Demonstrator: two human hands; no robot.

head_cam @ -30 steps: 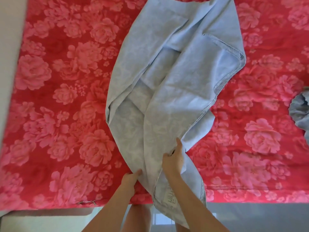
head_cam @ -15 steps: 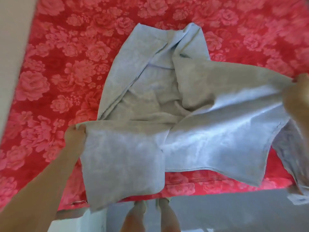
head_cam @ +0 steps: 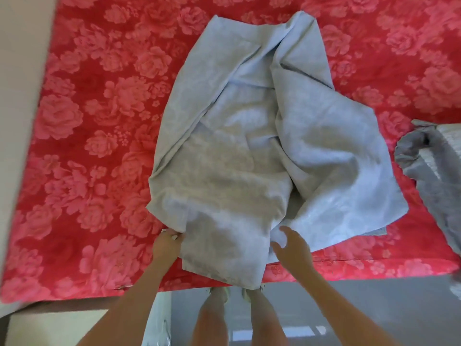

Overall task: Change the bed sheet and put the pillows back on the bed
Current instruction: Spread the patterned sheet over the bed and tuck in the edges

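My left hand (head_cam: 167, 245) pinches the near edge of the pale blue sheet (head_cam: 249, 151), likely to anchor it; my right hand (head_cam: 293, 248), fingers spread and holding nothing, reaches for the next fold. The sheet lies bunched on the red floral bed (head_cam: 82, 146), not yet spread.

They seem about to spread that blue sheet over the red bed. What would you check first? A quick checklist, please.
1. Grip of the left hand on the blue sheet: ok, it pinches the near edge.
2. Grip of the right hand: not ok, its fingers are spread at the cloth and hold nothing.
3. Sheet lying flat: not ok, it is bunched and folded in the middle of the red bed.
4. Bed free of other things: not ok, a grey cloth lies at the right edge.
5. Sheet the right way up: cannot tell.
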